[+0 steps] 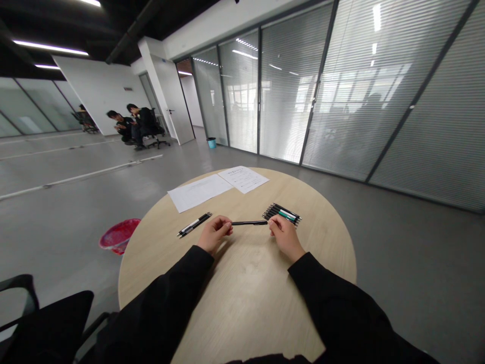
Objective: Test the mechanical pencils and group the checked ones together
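On the round wooden table (246, 288), the curled left hand (214, 235) and right hand (286, 235) grip a black pen (248, 223) between them. Two pens (194, 225) lie beside the left hand, a bundle of pens (282, 215) beside the right, and papers (220, 187) beyond.

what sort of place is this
Probably an open-plan office: glass partition walls with blinds inside, two people on wheeled office chairs, and a round wooden table holding papers and pens.
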Motion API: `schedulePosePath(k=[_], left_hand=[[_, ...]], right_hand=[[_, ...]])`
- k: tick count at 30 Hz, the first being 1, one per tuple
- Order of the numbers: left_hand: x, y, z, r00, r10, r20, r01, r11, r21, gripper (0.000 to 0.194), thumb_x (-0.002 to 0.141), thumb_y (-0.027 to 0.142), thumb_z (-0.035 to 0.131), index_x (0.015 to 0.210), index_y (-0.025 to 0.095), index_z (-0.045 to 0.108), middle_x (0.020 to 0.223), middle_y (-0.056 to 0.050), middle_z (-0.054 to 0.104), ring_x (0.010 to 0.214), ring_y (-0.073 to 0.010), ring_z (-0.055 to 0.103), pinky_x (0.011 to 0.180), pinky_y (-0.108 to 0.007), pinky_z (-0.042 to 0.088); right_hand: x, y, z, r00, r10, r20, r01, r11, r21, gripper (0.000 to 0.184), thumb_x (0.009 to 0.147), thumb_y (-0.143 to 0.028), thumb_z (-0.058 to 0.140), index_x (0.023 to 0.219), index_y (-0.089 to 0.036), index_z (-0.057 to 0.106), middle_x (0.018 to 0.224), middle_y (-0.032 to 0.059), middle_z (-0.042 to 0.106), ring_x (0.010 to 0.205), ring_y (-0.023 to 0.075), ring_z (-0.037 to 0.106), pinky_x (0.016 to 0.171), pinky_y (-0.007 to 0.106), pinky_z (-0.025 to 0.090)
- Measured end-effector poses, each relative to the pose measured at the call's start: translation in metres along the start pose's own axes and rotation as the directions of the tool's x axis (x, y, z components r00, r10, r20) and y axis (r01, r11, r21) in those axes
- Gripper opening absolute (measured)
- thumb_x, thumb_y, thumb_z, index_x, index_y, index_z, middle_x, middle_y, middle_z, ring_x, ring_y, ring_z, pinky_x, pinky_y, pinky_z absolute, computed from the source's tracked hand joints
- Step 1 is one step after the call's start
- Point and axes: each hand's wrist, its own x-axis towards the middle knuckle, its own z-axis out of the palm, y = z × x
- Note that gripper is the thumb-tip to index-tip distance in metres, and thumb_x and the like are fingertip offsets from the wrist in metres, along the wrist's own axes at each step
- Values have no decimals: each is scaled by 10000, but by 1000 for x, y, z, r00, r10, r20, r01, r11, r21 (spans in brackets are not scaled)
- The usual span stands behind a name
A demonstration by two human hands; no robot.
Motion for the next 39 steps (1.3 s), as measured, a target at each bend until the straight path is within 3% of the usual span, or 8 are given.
schedulePosePath(k=[39], left_hand=[[3,-6,-3,1000,2,7,-2,1000,-9,330,707,420,787,802,151,624,652,7,629,595,-115,589,611,-257,470]], right_hand=[[1,-1,1,999,-35,8,35,995,-93,272,925,-357,464,723,-196,551,566,-35,500,543,134,469,559,258,328]])
